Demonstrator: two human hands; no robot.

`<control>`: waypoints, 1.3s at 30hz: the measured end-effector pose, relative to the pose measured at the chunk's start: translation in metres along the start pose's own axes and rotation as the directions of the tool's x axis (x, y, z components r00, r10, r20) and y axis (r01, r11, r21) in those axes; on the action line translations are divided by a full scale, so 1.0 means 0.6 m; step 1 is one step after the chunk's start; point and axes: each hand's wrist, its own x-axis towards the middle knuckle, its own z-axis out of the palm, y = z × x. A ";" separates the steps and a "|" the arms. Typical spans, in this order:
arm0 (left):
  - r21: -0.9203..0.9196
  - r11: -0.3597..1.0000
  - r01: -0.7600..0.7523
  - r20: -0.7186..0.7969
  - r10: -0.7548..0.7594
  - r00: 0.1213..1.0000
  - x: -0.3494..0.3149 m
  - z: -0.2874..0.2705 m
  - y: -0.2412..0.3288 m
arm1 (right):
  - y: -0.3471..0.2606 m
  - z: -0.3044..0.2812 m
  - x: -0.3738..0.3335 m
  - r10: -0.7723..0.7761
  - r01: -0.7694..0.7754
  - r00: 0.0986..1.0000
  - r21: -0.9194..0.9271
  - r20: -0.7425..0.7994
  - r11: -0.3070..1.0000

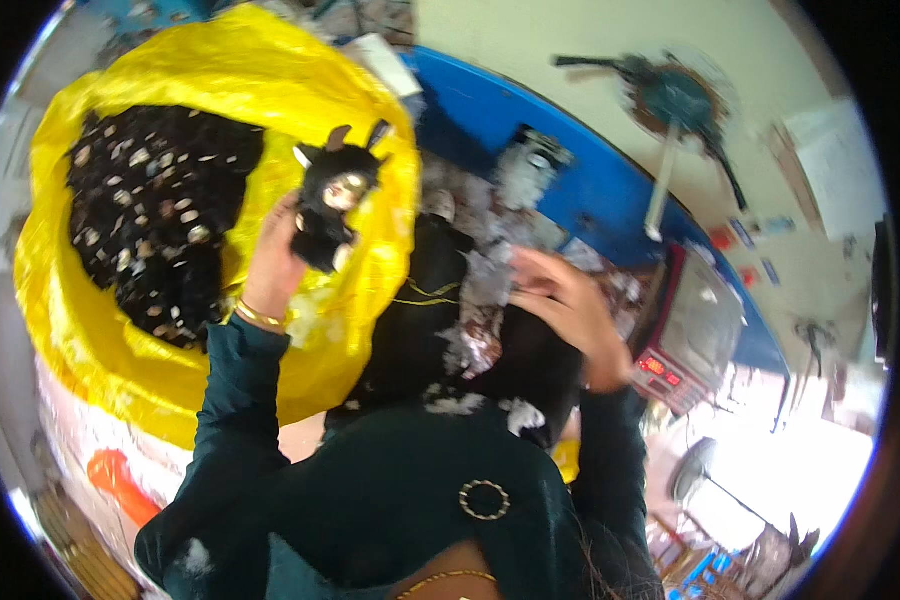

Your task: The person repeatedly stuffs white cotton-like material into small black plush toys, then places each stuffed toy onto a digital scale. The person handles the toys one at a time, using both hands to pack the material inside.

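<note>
My left hand [278, 258] is closed around a small black plush doll [322, 225] with a pale face and upright horns and ears. It holds the doll upright over the right side of a large yellow sack [370, 300]. Many black furry pieces with pale spots [155, 220] fill the left of the sack. My right hand [560, 300] is open, fingers stretched leftward, slightly blurred. Its fingertips are at a clump of whitish-grey stuffing [488, 278] above my lap; whether they touch it I cannot tell.
A blue table [610, 185] runs along the wall, with loose stuffing near its edge. A scale with a red display [662, 372] stands right of my right hand. A fan [675, 100] is beyond the table. An orange bag [120, 485] lies at lower left.
</note>
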 end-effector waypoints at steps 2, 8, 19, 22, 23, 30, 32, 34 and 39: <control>-0.122 0.965 0.230 0.238 -0.197 0.951 -0.023 0.094 -0.060 | -0.025 0.053 0.046 -0.197 0.178 0.980 0.353 0.018 0.918; 0.444 0.896 -0.025 0.134 -0.039 0.990 0.001 0.219 -0.116 | -0.045 0.029 0.038 -0.094 0.186 0.905 0.188 -0.414 0.964; 0.231 0.964 0.131 0.241 -0.187 0.952 0.032 0.308 -0.179 | -0.038 0.015 -0.005 -0.090 0.173 0.846 0.110 -0.525 0.979; 0.275 0.961 -0.011 0.284 -0.070 0.956 0.012 0.341 -0.176 | -0.025 0.014 0.000 -0.062 0.122 0.839 0.075 -0.540 0.990; 0.306 0.951 -0.036 0.308 -0.063 0.949 0.013 0.340 -0.178 | -0.026 0.011 -0.001 -0.013 0.095 0.854 0.130 -0.520 0.987; 0.269 0.956 0.121 0.356 -0.215 0.909 0.035 0.335 -0.181 | -0.031 -0.021 -0.027 0.015 0.057 0.963 0.257 -0.269 0.965; 0.193 0.946 0.261 0.410 -0.320 0.854 0.047 0.330 -0.180 | -0.034 -0.028 -0.035 -0.140 0.125 0.953 -0.071 -0.268 0.990; 0.118 0.883 0.455 0.429 -0.458 0.778 0.059 0.337 -0.178 | -0.022 -0.046 -0.042 -0.451 0.265 0.866 -0.566 -0.215 0.781; 0.034 0.798 0.601 0.344 -0.574 0.743 0.086 0.374 -0.186 | -0.043 -0.086 -0.047 -0.435 0.095 0.822 -0.664 -0.367 0.742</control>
